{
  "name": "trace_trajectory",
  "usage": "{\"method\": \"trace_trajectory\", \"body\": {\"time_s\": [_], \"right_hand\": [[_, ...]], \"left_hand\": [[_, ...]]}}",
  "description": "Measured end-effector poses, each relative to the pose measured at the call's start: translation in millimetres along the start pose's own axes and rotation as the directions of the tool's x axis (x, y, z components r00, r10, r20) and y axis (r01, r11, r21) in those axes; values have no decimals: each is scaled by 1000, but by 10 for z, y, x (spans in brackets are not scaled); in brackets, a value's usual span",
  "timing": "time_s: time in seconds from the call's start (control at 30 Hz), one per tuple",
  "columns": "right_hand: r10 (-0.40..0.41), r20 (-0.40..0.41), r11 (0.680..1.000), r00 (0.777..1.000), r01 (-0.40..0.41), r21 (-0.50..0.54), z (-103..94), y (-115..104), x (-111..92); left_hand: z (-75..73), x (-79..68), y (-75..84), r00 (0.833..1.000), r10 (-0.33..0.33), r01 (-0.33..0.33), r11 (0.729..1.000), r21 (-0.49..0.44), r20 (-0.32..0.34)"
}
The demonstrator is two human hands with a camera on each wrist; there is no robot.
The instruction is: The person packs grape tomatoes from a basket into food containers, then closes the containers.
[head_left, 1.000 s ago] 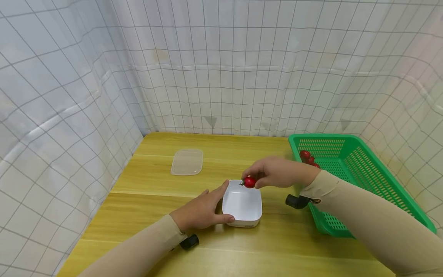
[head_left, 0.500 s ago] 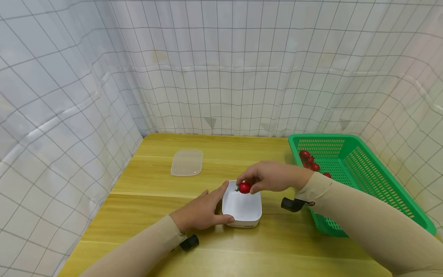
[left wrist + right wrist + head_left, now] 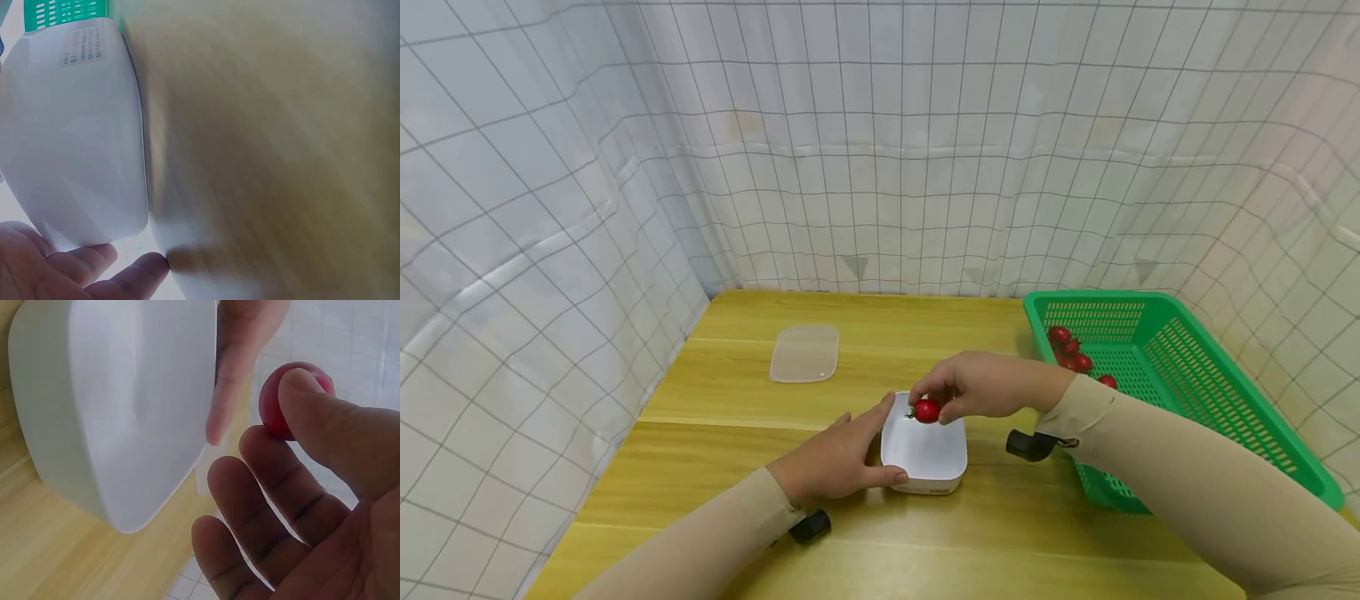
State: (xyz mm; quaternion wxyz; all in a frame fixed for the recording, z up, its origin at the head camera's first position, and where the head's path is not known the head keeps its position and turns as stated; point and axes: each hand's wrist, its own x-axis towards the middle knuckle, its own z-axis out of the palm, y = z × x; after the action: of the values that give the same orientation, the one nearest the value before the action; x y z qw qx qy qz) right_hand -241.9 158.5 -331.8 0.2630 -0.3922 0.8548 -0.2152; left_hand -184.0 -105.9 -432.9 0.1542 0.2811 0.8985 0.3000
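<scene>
White square container (image 3: pixel 925 458) and red cherry tomato (image 3: pixel 927 411), with my two hands.
Translucent lid (image 3: pixel 805 354), flat on wood-grain table (image 3: pixel 707 396), beyond my left hand (image 3: pixel 837 458): fingers extended, thumb and forefinger spread wide against the container's left corners. Cherry tomato, green-stemmed, held above the container's far part, pinched between thumb and forefinger of my right hand (image 3: pixel 988 383). Green perforated basket (image 3: pixel 1191 358), more tomatoes (image 3: pixel 1082 362) along its left side.

Right fingers (image 3: pixel 287 487), held tomato (image 3: pixel 927 411) shifted left, farther over container (image 3: pixel 925 454); tomato (image 3: pixel 1107 381) in basket (image 3: pixel 1138 367) uncovered.
</scene>
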Motion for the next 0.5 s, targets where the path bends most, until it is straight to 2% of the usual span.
{"method": "trace_trajectory", "body": {"time_s": [0.5], "right_hand": [[-2,6,1000,1000,2,-14,11,-22,10]], "left_hand": [[13,0,-7,1000,4,-4,1000,10,-12]]}}
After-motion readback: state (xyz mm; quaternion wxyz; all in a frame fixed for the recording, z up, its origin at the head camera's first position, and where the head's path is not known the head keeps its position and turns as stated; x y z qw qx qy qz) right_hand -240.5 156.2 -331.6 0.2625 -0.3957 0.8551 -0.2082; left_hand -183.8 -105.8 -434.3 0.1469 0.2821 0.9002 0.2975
